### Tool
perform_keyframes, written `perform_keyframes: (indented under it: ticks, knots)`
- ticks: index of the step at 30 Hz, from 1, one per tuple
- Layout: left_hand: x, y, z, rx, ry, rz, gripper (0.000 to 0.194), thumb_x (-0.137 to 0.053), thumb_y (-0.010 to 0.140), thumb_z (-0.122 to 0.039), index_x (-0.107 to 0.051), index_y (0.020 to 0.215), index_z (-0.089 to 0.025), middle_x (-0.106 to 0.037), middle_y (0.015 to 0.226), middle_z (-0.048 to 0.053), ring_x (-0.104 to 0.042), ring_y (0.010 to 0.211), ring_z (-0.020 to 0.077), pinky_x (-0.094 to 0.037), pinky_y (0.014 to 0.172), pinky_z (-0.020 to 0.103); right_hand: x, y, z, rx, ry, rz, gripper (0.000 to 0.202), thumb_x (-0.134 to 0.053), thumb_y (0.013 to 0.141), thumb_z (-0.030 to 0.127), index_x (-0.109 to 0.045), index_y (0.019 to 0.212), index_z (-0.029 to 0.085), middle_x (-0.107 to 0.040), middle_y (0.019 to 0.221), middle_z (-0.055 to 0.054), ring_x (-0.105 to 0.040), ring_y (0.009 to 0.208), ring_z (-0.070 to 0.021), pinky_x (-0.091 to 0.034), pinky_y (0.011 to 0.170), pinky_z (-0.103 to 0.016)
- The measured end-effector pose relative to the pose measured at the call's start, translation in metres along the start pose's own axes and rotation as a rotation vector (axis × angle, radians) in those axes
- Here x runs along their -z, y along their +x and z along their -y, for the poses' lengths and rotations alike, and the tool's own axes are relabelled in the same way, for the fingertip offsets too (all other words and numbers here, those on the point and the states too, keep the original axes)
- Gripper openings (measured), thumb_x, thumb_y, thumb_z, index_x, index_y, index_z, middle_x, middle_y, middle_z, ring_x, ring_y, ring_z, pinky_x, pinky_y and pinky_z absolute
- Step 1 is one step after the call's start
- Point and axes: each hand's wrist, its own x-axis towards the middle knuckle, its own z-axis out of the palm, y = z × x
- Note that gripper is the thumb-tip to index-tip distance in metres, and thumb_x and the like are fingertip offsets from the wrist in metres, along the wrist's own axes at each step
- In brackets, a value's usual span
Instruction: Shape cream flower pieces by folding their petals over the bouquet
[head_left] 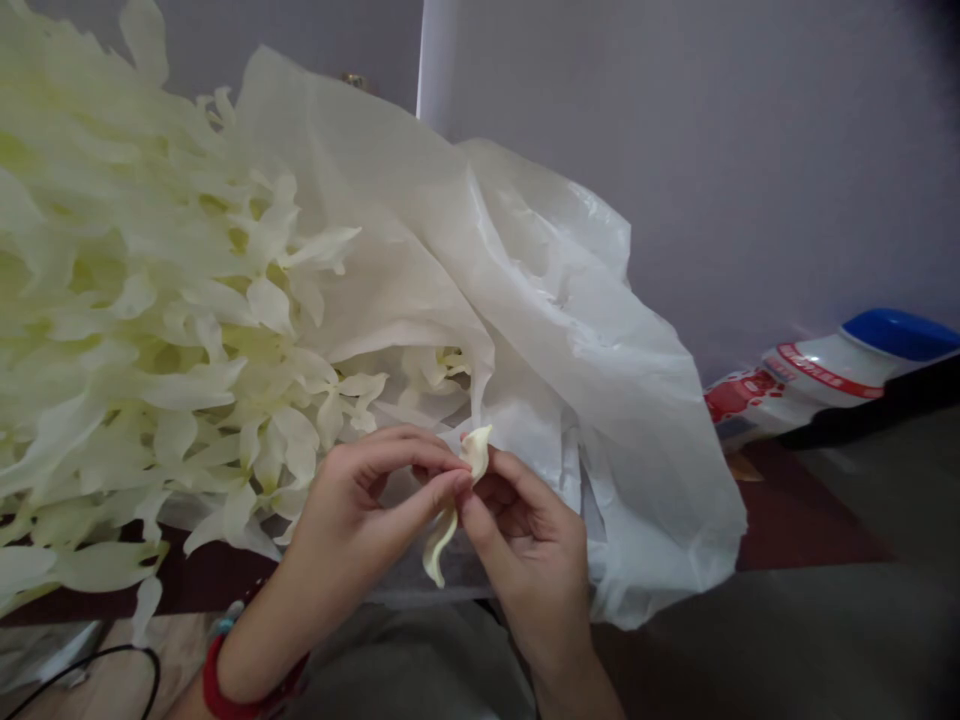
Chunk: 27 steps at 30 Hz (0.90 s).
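Head view, petal: a cream curled petal (478, 452), between the left hand (367, 500) and the right hand (529, 550); from the left hand at 3 o'clock, from the right at about 10 o'clock
Petal axis: twisted lengthwise, roughly 1 to 7 o'clock, upper tip above the fingers, lower tail hanging below them
Nearer hand: neither; both touch the petal at its middle
Left hand: grasping, thumb and fingertips closed on the petal
Right hand: grasping, thumb and fingertips meeting the left's at the same spot
Petal heap: large pale-yellow heap (172, 300), from both hands towards 10 o'clock
Plastic sheet: crumpled white sheet (600, 350), beyond the hands, spreading from 11 to 3 o'clock
Bottle: white bottle (817, 370) with blue cap (900, 333), tilted, at 2 o'clock, beside the dark red desk (810, 510)
Count: hands 2; bottle 1; cap 1; heap 1, its overlapping pieces uncountable; held petal apparently 1, though the fingers hide its middle, so a second piece cannot be excluded
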Motion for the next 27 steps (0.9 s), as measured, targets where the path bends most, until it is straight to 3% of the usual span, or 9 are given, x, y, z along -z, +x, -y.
perform_keyframes:
  ticks: [13,22,27]
  knots:
    - [-0.0002,-0.0017,0.0032,-0.036,0.045,-0.001,0.008,-0.076,0.084,-0.016,-0.08,0.081,-0.023,-0.076,0.081,0.001,-0.072,0.082,0.0145,-0.058,0.074,0.02,-0.0001,0.0,-0.0001,0.001,-0.032,-0.003,0.013,-0.072,0.09,0.026,-0.078,0.102,0.026,-0.072,0.088,-0.004,-0.07,0.077,-0.0176,-0.06,0.071,-0.029]
    - [-0.0019,-0.0043,-0.0008,-0.279,0.308,0.048,0.01,-0.065,0.091,-0.011,-0.07,0.085,-0.018,-0.075,0.082,0.0,-0.071,0.079,0.0095,-0.055,0.074,0.015,-0.0006,-0.0024,0.0013,-0.036,-0.005,-0.086,0.009,-0.076,0.09,0.029,-0.08,0.098,0.029,-0.077,0.089,-0.001,-0.072,0.073,-0.0148,-0.061,0.066,-0.023]
    - [-0.0032,-0.0041,-0.0024,-0.362,0.446,0.004,0.009,-0.064,0.088,-0.01,-0.069,0.081,-0.014,-0.072,0.076,0.002,-0.066,0.069,0.0074,-0.052,0.068,0.013,-0.0023,-0.0028,0.0007,-0.032,0.019,-0.073,0.009,-0.072,0.094,0.03,-0.078,0.1,0.028,-0.079,0.087,0.0,-0.073,0.072,-0.0124,-0.061,0.064,-0.018]
